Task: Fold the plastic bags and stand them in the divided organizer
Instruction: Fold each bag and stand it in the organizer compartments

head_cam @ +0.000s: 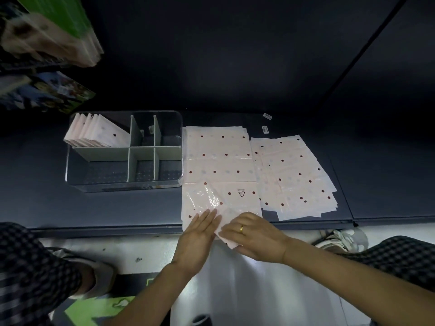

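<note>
Clear plastic divided organizer [124, 151] left on dark table [35, 184]; folded dotted pink bags [94, 134] stand in its back-left compartment. Right of it, unfolded dotted pink plastic bag [216, 161] reaches the front edge. Further right, overlapping stack of flat bags [294, 175].

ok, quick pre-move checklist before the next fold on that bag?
1. Left hand flat on the bag, pinning it: ok.
2. Right hand on the turned-over near corner: ok; whether it pinches the film, cannot tell.
3. Bag lying smooth: not ok, crumpled patch just beyond the left fingers.
4. Organizer has free compartments: ok, folded bags fill only the far-left one.
5. Unfolded stack clear of the fold: ok, lying to the right.
</note>
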A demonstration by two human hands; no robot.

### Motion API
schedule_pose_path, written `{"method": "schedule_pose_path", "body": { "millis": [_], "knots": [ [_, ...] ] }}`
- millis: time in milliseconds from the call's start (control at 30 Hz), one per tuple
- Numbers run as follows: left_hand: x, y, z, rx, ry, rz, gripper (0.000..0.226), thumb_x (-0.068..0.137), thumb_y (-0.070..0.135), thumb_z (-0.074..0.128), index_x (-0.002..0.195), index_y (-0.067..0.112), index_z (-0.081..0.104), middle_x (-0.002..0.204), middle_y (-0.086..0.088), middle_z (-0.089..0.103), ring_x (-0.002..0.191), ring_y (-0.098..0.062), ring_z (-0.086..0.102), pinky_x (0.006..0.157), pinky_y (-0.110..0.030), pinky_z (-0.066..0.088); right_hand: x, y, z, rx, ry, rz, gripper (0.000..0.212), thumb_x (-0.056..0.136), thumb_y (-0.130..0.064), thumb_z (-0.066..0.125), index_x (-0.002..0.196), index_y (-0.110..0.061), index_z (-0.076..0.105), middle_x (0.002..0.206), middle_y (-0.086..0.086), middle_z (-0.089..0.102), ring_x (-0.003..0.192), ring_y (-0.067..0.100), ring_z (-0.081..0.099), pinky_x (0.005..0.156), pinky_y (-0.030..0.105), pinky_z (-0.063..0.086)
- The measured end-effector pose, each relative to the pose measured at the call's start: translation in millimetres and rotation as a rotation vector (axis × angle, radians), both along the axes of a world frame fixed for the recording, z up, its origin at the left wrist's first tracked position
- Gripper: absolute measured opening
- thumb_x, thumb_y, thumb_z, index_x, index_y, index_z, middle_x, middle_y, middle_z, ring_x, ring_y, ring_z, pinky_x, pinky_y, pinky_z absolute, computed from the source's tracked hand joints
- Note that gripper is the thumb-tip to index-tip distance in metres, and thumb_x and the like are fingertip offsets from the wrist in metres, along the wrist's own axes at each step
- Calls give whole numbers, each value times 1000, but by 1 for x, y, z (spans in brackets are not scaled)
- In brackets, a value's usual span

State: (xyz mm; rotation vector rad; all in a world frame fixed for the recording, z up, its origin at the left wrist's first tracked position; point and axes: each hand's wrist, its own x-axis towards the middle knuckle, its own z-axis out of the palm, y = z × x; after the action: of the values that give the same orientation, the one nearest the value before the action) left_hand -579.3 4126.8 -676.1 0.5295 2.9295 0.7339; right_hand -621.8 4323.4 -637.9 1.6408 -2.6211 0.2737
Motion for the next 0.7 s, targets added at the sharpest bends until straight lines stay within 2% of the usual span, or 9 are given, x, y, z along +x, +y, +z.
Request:
{"method": "schedule_pose_path", "body": {
  "millis": [100, 167, 233, 300, 367, 433, 500, 600, 700],
  "knots": [
    [-3, -12, -8, 119, -47, -51, 49, 97, 3, 44, 143, 14, 36, 153, -1, 24, 144, -18, 17, 116, -19, -8, -6, 10, -1, -17, -299, -214, 52, 71, -18, 79, 121, -15, 63, 116, -2, 66, 105, 17, 62, 90, 26, 49],
    [-4, -18, -13, 168, -92, -68, 47, 98, 4, 40, 143, 16, 35, 152, 4, 21, 145, -12, 12, 117, -19, -4, -14, 11, 0, 3, -500, -358, 51, 79, -14, 71, 128, -21, 57, 122, -2, 60, 116, 13, 53, 95, 12, 38],
    [-5, -20, -14, 214, -128, -57, 45, 98, 4, 40, 141, 16, 40, 149, 8, 23, 143, -9, 14, 116, -17, -1, -22, 6, -2, -25, -623, -472, 50, 84, -5, 62, 128, -27, 56, 116, -5, 55, 113, 5, 49, 89, -1, 30],
    [-5, -22, -13, 255, -135, -25, 40, 98, 8, 43, 137, 16, 46, 145, 12, 29, 141, -7, 17, 116, -15, 2, -30, -2, -3, -72, -765, -574, 47, 83, 4, 59, 120, -24, 63, 103, -9, 51, 102, -1, 50, 89, 4, 37],
    [-3, -24, -15, 216, -62, 47, 33, 97, 17, 49, 129, 17, 57, 141, 11, 43, 138, -10, 28, 116, -25, 19, -38, -12, -6, -97, -822, -614, 33, 81, 2, 62, 107, -17, 70, 89, -14, 54, 87, -5, 49, 81, 6, 39],
    [0, -25, -15, 139, 28, 186, 20, 91, 25, 61, 105, 15, 70, 130, 4, 58, 123, -20, 45, 97, -38, 40, -43, -19, -9, -161, -875, -668, 10, 83, -11, 68, 92, -12, 72, 77, -15, 60, 75, -5, 52, 71, 12, 38],
    [0, -25, -13, 122, 20, 366, 15, 87, 30, 66, 84, 16, 71, 122, 4, 59, 109, -22, 48, 85, -33, 36, -46, -26, -9, -219, -965, -762, 8, 83, -19, 70, 87, -12, 71, 79, -9, 66, 79, 2, 59, 75, 19, 42],
    [-6, -24, -13, 156, -73, 553, 16, 87, 36, 64, 89, 23, 73, 116, 8, 53, 107, -17, 40, 83, -26, 23, -50, -35, -9, -190, -989, -841, 8, 85, -18, 67, 80, -12, 66, 90, 6, 68, 89, 18, 60, 80, 28, 43],
    [-12, -21, -12, 162, -150, 667, 16, 87, 38, 63, 87, 26, 73, 113, 9, 48, 108, -14, 36, 85, -23, 20, -55, -44, -9, -115, -950, -894, 9, 85, -17, 66, 77, -18, 61, 87, 6, 66, 86, 18, 59, 75, 27, 42]
  ]
}}
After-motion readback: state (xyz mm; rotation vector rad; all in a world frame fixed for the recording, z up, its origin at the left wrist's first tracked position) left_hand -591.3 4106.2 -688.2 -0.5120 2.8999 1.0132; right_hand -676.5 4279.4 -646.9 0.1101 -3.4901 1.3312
